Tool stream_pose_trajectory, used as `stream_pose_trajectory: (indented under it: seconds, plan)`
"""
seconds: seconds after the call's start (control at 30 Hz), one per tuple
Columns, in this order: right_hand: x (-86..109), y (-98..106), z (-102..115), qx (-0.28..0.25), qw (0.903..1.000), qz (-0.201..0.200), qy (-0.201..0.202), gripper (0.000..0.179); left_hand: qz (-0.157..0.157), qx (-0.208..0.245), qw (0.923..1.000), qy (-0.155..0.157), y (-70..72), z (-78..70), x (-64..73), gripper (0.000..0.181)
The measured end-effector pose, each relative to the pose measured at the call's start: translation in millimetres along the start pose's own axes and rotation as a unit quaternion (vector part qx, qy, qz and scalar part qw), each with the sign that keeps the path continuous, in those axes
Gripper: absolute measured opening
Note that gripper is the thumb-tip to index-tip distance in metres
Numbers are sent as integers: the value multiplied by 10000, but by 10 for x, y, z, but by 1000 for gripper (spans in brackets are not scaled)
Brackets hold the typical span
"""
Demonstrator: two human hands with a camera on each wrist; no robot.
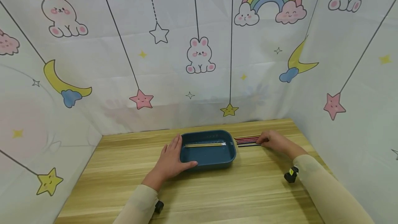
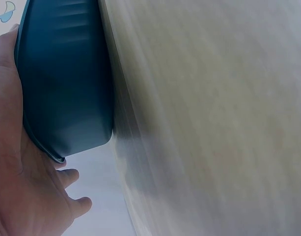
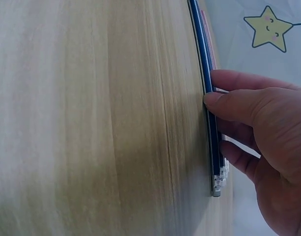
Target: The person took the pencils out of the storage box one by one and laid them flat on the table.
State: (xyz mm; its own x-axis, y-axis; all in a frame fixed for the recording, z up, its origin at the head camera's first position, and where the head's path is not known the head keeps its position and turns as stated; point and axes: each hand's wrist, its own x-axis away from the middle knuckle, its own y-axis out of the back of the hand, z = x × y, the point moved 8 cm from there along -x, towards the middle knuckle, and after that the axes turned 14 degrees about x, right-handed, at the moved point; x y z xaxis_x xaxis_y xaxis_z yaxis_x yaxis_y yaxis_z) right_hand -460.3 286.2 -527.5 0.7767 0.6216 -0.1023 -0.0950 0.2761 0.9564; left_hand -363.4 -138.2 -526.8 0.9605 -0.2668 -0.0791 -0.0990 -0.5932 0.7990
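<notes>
A dark blue-green rectangular tray (image 1: 202, 156) stands on the table, with gold pencils (image 1: 203, 145) lying lengthwise inside it. My left hand (image 1: 169, 160) rests against its left end, fingers spread at the left rim and thumb along the front rim. Right of the tray lies a row of red and blue pencils (image 1: 247, 140), side by side. Over their right ends, my right hand (image 1: 275, 142) pinches a dark blue pencil (image 3: 212, 142) at the front of the row. In the right wrist view the thumb lies on its near side, and white-tipped ends show below the fingers.
The wood-grain table (image 1: 224, 196) has its back edge along a white curtain (image 1: 168, 68) printed with rabbits, stars and moons. More curtain hangs at both sides. A small black device (image 1: 291, 175) is strapped at the right sleeve.
</notes>
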Motion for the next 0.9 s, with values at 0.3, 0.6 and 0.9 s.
stream_pose_trajectory:
  seconds: [0.3,0.6,0.9]
  plan:
    - [12,1,-6,49,9998,-99,-167,19,-7,2,10000,28,-4,13,-1,136]
    - [19,5,-15,-10,9993,-170,-324,17,-18,44,10000,12,1,5,3,137]
    - [16,31,16,-251,9986,-204,-421,13,-20,23,10000,-6,5,-2,4,136]
